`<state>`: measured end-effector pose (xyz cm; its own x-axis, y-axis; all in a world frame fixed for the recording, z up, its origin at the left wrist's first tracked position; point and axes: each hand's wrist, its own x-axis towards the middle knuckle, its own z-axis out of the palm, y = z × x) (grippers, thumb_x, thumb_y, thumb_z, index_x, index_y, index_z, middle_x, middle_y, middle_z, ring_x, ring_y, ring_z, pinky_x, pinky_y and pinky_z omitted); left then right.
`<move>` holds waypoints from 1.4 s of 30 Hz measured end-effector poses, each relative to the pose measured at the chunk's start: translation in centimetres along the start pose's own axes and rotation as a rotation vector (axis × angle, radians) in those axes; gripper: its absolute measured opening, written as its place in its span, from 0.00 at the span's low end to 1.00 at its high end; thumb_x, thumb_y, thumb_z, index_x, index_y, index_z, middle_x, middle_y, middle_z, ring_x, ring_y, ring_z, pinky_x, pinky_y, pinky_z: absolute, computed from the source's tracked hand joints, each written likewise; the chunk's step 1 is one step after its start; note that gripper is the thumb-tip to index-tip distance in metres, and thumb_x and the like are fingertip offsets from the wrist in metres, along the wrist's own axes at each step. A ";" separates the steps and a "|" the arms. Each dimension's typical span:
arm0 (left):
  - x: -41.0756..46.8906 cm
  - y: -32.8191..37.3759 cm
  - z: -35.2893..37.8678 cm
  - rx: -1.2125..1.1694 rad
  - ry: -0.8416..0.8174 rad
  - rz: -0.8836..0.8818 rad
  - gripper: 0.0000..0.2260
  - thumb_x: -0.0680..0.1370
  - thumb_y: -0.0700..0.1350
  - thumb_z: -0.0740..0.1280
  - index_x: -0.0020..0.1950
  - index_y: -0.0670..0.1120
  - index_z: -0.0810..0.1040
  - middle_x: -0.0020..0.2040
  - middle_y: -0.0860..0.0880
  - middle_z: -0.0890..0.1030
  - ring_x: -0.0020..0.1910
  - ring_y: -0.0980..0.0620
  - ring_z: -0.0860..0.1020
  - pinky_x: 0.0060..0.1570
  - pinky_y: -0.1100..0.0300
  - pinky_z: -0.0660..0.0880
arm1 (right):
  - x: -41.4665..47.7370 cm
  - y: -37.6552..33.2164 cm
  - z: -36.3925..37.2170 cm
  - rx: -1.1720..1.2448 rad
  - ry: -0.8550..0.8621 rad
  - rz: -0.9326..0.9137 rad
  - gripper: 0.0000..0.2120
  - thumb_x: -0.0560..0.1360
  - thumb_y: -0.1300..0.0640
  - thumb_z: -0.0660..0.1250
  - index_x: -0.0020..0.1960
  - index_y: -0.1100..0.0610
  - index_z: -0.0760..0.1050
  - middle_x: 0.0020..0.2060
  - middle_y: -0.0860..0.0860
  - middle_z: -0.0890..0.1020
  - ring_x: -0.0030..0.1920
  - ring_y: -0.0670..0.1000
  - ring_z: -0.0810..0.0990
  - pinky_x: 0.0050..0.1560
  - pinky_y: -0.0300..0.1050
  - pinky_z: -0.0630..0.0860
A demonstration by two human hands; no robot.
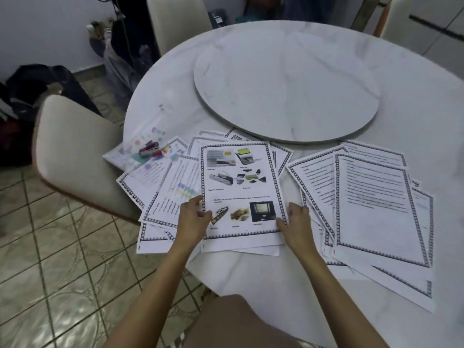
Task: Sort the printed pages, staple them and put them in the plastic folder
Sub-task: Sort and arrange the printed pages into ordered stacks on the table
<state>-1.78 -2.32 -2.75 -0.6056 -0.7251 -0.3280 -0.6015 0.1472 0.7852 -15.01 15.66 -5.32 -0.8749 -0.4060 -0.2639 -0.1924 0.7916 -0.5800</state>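
Several printed pages with patterned borders lie fanned across the near side of the table. On top in the middle is a page with photos (242, 187). My left hand (193, 217) grips its lower left edge, and my right hand (296, 219) holds its lower right edge. A text page (376, 209) tops the heap at the right. More pages (163, 187) spread out to the left. A pink stapler (148, 149) rests on a clear plastic folder (130, 151) with coloured prints, at the table's left edge.
A round white marble table (414, 101) carries a raised turntable disc (286, 86) at its centre. A beige chair (75, 151) stands at the left, two more at the back. Bags and clutter sit on the tiled floor by the wall.
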 end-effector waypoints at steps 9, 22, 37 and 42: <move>0.2 -0.1 0.2 -0.078 0.029 -0.122 0.20 0.77 0.41 0.64 0.68 0.43 0.67 0.56 0.44 0.76 0.55 0.44 0.76 0.52 0.51 0.76 | 0.1 -0.5 -0.2 0.194 0.006 0.032 0.17 0.76 0.60 0.63 0.63 0.62 0.68 0.55 0.54 0.74 0.54 0.53 0.74 0.53 0.40 0.69; -4.4 -1.6 2.3 -0.300 -0.027 -0.214 0.13 0.81 0.44 0.57 0.62 0.43 0.73 0.55 0.46 0.78 0.53 0.45 0.78 0.55 0.52 0.74 | -1.2 0.8 -1.3 0.357 -0.177 -0.182 0.07 0.80 0.58 0.55 0.48 0.54 0.71 0.40 0.45 0.77 0.40 0.40 0.75 0.38 0.30 0.68; -8.0 -5.9 -4.0 -0.317 0.319 -0.131 0.07 0.81 0.40 0.55 0.53 0.46 0.72 0.45 0.48 0.78 0.40 0.53 0.76 0.36 0.64 0.69 | -1.6 -0.2 0.8 0.449 -0.224 -0.112 0.07 0.76 0.61 0.63 0.46 0.50 0.78 0.37 0.50 0.82 0.34 0.44 0.79 0.37 0.35 0.77; -3.9 -7.1 -8.6 -0.309 0.309 -0.129 0.07 0.81 0.43 0.56 0.53 0.44 0.73 0.44 0.48 0.79 0.45 0.45 0.78 0.44 0.54 0.73 | -0.6 -1.8 1.9 0.263 0.025 -0.135 0.08 0.75 0.63 0.64 0.54 0.57 0.78 0.46 0.51 0.76 0.46 0.49 0.77 0.50 0.42 0.73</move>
<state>9.32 -6.35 -2.55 -0.3235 -0.8980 -0.2982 -0.4495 -0.1315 0.8836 -13.34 13.62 -5.56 -0.8605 -0.4856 -0.1539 -0.1886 0.5844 -0.7892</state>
